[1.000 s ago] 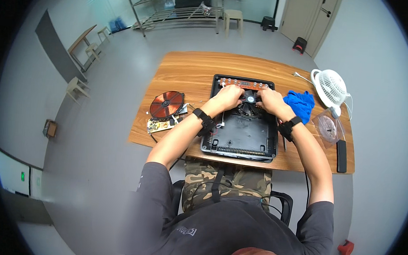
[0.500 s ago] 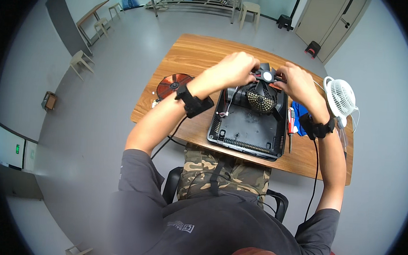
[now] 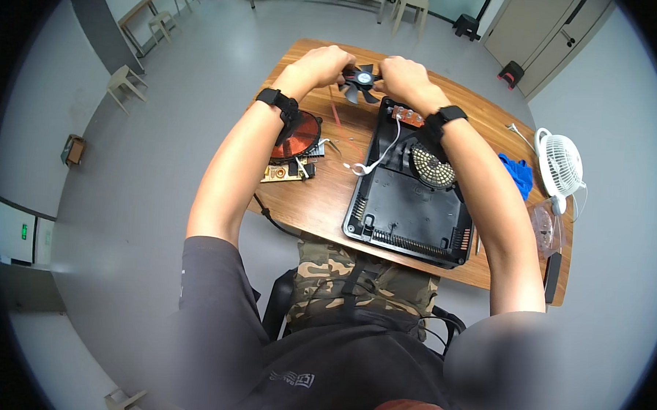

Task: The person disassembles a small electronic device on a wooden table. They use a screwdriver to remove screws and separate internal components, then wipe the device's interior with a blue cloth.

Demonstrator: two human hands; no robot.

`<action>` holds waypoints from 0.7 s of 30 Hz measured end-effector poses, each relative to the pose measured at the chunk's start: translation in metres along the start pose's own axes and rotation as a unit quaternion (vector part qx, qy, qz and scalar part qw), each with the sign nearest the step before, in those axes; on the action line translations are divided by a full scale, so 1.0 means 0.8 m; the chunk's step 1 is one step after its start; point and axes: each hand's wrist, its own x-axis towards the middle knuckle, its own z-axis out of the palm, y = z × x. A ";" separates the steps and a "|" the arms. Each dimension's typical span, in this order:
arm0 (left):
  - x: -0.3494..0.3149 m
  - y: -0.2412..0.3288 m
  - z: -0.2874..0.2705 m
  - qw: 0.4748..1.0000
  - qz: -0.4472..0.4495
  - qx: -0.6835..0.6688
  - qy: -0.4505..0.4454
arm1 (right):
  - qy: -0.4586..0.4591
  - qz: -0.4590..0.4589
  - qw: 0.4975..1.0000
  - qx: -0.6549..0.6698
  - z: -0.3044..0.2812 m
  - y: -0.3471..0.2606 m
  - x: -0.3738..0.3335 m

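Observation:
Between my two hands is a small black cooling fan [image 3: 362, 79] with bare blades, held over the far left part of the table. My left hand [image 3: 324, 65] grips its left edge, and my right hand [image 3: 403, 78] grips its right edge. Nearer to me lies the open black appliance casing [image 3: 409, 208], with a round vented grille [image 3: 431, 168] inside. A white cable [image 3: 384, 160] runs out over its left wall. Partly behind my left wrist is an orange-brown coil disc [image 3: 302, 139], and a circuit board [image 3: 282, 172] lies by it.
On the table's right side are a white desk fan [image 3: 562, 165], a blue cloth [image 3: 517, 175] and a clear plastic container [image 3: 544, 227]. A black cord [image 3: 269, 213] hangs over the table's [image 3: 321, 205] front left edge. Stools [image 3: 126, 83] stand along the left wall.
Both hands have carried the cooling fan up and left, away from the casing. A white cable now trails over the casing's left wall. My right forearm now crosses the casing's right side.

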 end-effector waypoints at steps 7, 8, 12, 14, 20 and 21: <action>0.015 -0.078 0.059 0.995 -0.063 0.006 -0.071 | -0.057 0.028 0.998 0.027 0.075 -0.031 0.075; 0.018 -0.083 0.069 0.995 -0.067 0.002 -0.073 | -0.059 0.029 0.997 0.028 0.086 -0.027 0.081; 0.022 -0.092 0.092 0.992 -0.077 0.002 -0.103 | -0.100 0.006 0.994 0.036 0.114 -0.024 0.095; 0.024 -0.096 0.101 0.990 -0.078 -0.004 -0.121 | -0.109 -0.010 0.993 0.037 0.124 -0.026 0.098; 0.024 -0.092 0.106 0.985 -0.097 -0.009 -0.145 | -0.116 -0.018 0.993 0.034 0.127 -0.028 0.091; 0.021 -0.092 0.109 0.987 -0.085 -0.009 -0.133 | -0.105 -0.026 0.993 0.052 0.125 -0.028 0.084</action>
